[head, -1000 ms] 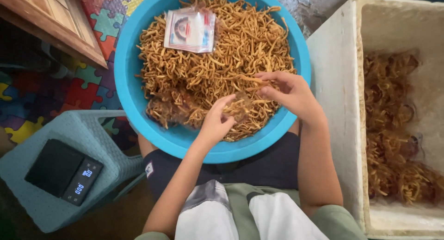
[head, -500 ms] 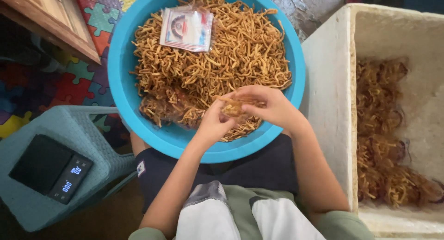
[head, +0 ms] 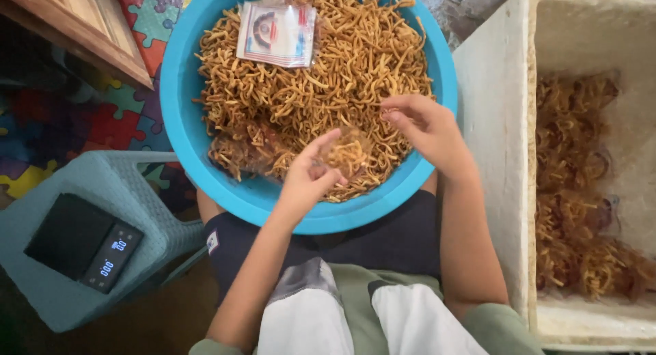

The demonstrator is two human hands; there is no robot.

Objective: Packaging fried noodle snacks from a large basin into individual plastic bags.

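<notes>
Left hand (head: pixel 309 179) pinches a small clear plastic bag of fried sticks (head: pixel 347 154) over the near rim of the round blue plastic basin (head: pixel 179 123) of thin golden fried snack sticks (head: pixel 321 95). Right hand (head: pixel 425 126) half-open, fingertips pinching a few sticks beside the bag.

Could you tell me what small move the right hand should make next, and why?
Probably drop its pinch of fried sticks into the small clear bag that the left hand holds open over the blue basin; the right hand hovers just beside it, and the bag looks only part full.
</notes>
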